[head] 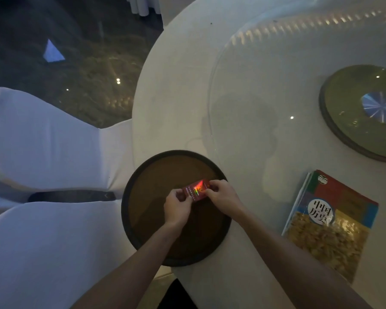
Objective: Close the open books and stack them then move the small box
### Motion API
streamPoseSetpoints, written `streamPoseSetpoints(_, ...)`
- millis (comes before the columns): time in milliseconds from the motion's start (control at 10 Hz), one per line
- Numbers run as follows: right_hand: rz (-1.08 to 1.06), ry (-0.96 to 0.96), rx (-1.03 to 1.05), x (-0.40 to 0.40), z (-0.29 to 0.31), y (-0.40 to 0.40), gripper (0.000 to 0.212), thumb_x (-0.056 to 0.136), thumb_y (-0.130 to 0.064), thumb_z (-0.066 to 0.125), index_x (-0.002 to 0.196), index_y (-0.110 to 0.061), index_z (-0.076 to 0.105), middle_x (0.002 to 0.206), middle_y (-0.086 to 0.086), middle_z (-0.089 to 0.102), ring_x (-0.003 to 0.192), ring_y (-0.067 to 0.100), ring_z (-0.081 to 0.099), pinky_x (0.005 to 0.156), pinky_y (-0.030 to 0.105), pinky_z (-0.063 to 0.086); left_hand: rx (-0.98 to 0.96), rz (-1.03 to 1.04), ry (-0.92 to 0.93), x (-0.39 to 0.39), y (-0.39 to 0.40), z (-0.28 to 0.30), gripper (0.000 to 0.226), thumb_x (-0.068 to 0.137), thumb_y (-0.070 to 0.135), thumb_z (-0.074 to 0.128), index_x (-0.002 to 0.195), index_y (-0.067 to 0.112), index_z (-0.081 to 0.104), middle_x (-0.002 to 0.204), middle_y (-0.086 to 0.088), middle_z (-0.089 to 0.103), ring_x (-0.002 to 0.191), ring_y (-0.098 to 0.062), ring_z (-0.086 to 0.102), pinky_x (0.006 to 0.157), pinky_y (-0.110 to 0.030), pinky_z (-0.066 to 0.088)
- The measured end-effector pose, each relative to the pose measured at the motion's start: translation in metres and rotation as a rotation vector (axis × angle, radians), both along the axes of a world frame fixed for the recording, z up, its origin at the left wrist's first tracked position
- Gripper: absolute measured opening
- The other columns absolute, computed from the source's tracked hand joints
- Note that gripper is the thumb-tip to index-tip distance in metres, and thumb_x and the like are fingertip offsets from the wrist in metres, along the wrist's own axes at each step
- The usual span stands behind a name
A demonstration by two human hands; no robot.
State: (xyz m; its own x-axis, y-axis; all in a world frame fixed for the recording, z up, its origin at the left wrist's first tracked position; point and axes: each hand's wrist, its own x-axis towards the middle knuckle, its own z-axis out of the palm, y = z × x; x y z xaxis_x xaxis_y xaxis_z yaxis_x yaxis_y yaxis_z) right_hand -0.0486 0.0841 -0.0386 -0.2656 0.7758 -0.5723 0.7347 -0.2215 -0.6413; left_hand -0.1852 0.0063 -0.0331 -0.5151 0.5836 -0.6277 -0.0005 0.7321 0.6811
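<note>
A small red box (197, 189) with a shiny hologram patch is held over a round brown tray (156, 175) at the table's near edge. My left hand (176, 207) grips its near left end and my right hand (223, 198) grips its right end. To the right, closed books (331, 221) lie in a stack on the white table, the top cover showing a round white label and a yellow picture.
The round white table (176, 85) carries a large glass turntable (265, 85) with a green disc (352, 97) at its centre. White-covered chairs (42, 134) stand close on the left, over a dark patterned floor.
</note>
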Motion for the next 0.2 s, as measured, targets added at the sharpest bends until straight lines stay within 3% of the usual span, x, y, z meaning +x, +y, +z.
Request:
streamPoseSetpoints(100, 0.066, -0.017, 0.003, -0.0019, -0.0003, -0.0073, 0.038, 0.099, -0.026, 0.061, 0.134, -0.012, 0.063, 0.127, 0.006, 0.059, 0.104, 0.013, 0.056, 0.077, 0.018, 0.043, -0.067, -0.096, -0.079, -0.0042, -0.0086, -0.0076, 0.036, 0.093, 0.020, 0.069, 0.126, 0.012, 0.059, 0.099, 0.007, 0.063, 0.089, -0.006, 0.060, 0.072, -0.022, 0.048)
streamPoseSetpoints(200, 0.037, -0.032, 0.008, -0.0023, 0.0062, -0.0068, 0.047, 0.100, -0.029, 0.060, 0.144, -0.011, 0.056, 0.137, 0.009, 0.057, 0.115, 0.017, 0.058, 0.087, 0.022, 0.048, -0.101, -0.175, 0.027, -0.0048, -0.0078, -0.0044, 0.047, 0.092, 0.027, 0.069, 0.134, 0.011, 0.054, 0.112, 0.002, 0.061, 0.100, -0.013, 0.062, 0.085, -0.030, 0.053)
